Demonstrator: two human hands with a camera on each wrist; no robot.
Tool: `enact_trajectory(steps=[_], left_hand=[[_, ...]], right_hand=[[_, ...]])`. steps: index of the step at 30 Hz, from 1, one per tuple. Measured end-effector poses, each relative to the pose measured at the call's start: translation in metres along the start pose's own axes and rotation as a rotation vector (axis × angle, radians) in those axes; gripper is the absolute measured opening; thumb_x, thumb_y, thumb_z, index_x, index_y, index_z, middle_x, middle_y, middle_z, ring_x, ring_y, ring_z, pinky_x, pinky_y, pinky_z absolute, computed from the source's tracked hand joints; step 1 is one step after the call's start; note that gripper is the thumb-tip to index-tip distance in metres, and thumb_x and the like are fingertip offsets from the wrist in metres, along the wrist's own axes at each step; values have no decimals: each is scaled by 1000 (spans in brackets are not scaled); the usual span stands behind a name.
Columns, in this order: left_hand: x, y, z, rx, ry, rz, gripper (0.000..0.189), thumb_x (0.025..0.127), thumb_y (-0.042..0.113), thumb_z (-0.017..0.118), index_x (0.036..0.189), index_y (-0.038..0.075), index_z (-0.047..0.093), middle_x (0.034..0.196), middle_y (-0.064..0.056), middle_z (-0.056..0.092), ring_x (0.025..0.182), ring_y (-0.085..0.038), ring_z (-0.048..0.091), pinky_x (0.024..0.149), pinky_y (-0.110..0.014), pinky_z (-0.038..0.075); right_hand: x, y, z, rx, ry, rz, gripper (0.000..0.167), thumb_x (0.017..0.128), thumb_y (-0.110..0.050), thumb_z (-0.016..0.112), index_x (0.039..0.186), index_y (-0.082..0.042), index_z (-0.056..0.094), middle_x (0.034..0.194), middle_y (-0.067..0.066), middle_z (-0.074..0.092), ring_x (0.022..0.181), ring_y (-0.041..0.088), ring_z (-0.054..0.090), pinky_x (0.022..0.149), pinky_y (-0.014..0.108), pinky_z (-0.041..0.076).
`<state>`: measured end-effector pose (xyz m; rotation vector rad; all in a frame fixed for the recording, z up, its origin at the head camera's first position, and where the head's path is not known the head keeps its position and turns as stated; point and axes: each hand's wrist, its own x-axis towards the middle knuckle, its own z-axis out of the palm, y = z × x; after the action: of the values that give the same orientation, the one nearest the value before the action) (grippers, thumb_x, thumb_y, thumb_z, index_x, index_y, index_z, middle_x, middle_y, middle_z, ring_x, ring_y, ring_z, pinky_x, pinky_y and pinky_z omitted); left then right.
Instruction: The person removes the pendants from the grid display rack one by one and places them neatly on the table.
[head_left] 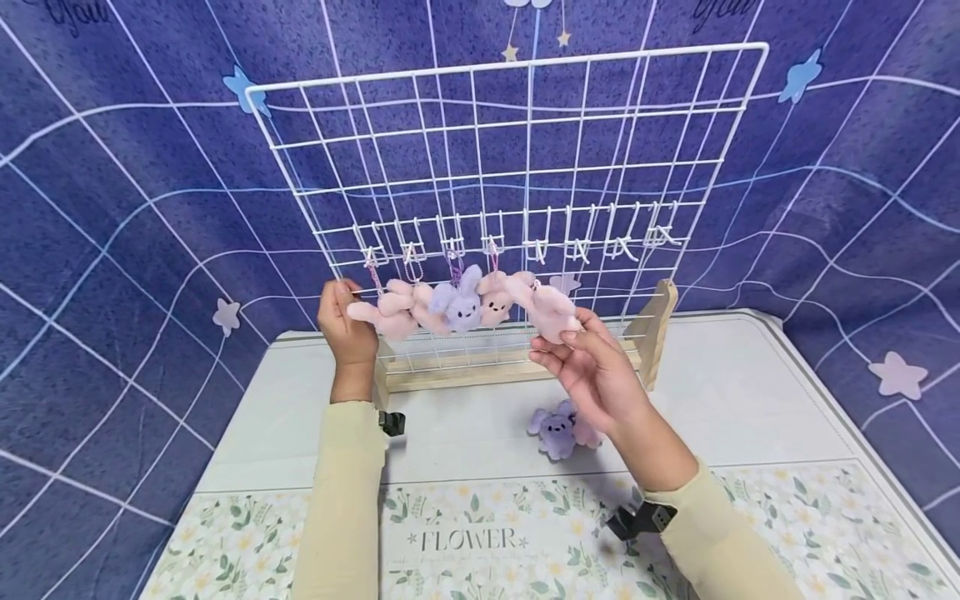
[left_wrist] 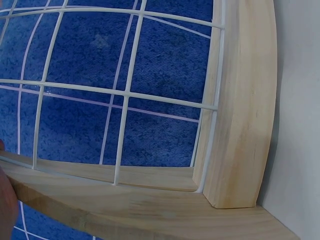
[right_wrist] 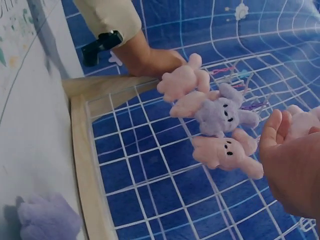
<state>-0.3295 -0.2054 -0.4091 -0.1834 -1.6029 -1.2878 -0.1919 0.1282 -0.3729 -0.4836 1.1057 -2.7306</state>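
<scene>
My left hand [head_left: 348, 325] grips the upright left end of the wooden stand [left_wrist: 165, 205] that carries a white wire grid rack [head_left: 502, 121]. A pink plush bunny keychain [head_left: 551, 310] is pinched between the thumb and fingers of my right hand [head_left: 600, 371], in front of the grid just below the hooks. To its left, a lilac plush bunny [head_left: 459, 305] and several pink ones, such as one with its face forward [right_wrist: 227, 151], hang by chains from hooks. In the right wrist view the held bunny is partly hidden behind my hand.
More white hooks [head_left: 577, 248] line the grid to the right. On the white table [head_left: 465, 442] lie another lilac plush [head_left: 557, 432] and a pink one [head_left: 587, 433], partly behind my right wrist. A flowered mat [head_left: 247, 542] covers the table's front. Blue patterned cloth [head_left: 112, 208] surrounds it.
</scene>
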Motion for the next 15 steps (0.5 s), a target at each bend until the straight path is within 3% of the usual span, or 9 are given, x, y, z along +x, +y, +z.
enact_trajectory(steps=[8,15], left_hand=[[1,0,0,-5,2,-3,32,109,6,41,89,-14,57,70,21,42,66,5,40,65,-16,30],[2,-1,-3,-25,-23,17,33,109,10,42,89,-11,57,71,18,45,65,3,42,64,-17,33]], right_hand=[[-6,-1,3,-204,74,-74,33,98,6,44,115,-21,56,113,0,59,88,14,65,88,27,58],[-8,8,1,-383,83,-256,44,91,18,52,109,-18,69,106,-4,65,84,9,66,78,24,60]])
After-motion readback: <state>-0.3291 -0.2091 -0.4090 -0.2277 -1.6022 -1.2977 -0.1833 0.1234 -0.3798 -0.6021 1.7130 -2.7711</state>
